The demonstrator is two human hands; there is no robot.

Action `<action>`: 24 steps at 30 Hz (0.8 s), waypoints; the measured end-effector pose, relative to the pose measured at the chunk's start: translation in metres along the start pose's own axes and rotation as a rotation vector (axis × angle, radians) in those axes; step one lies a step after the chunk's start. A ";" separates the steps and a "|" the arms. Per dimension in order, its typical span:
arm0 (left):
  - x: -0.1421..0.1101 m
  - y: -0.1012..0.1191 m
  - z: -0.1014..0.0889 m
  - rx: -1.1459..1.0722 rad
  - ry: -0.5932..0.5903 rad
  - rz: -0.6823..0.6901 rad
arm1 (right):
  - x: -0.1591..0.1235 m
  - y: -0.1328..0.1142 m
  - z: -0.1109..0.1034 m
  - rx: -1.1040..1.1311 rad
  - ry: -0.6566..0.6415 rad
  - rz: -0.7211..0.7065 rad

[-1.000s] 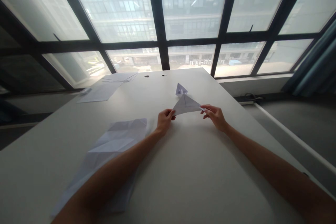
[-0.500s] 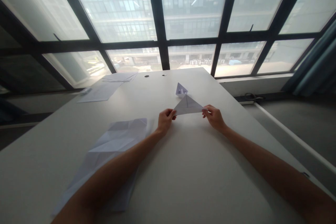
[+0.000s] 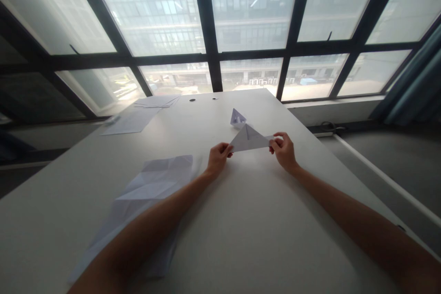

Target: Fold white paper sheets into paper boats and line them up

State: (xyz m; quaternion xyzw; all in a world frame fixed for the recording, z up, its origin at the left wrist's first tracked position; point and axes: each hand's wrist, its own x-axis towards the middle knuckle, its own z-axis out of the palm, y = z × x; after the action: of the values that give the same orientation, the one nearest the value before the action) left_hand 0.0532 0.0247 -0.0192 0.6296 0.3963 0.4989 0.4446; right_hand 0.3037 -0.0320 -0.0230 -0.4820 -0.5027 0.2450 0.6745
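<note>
Between my hands is a folded sheet of paper, a white triangle with its peak pointing away from me and a crease running down from it. My left hand pinches its left corner. At the right corner, the thumb and fingers of my right hand grip a small flap that sticks out sideways. Just beyond the peak, a small folded paper boat rests on the white table.
Creased paper sheets lie at the left, partly under my left forearm. More flat sheets are at the far left of the table. Two small round holes mark the far edge, before tall windows. A curtain hangs at the right.
My right hand has shifted slightly right and its index finger has lifted. The flap at the paper's right corner now shows, and the triangle is tilted a little.
</note>
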 end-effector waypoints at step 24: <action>0.001 -0.002 -0.002 0.047 0.025 0.046 | 0.003 0.005 -0.004 -0.195 -0.027 -0.086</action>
State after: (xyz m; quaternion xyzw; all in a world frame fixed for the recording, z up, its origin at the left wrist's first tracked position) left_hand 0.0513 0.0268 -0.0210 0.6426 0.3987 0.5074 0.4131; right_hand 0.3091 -0.0291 -0.0267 -0.5199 -0.5533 0.1722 0.6276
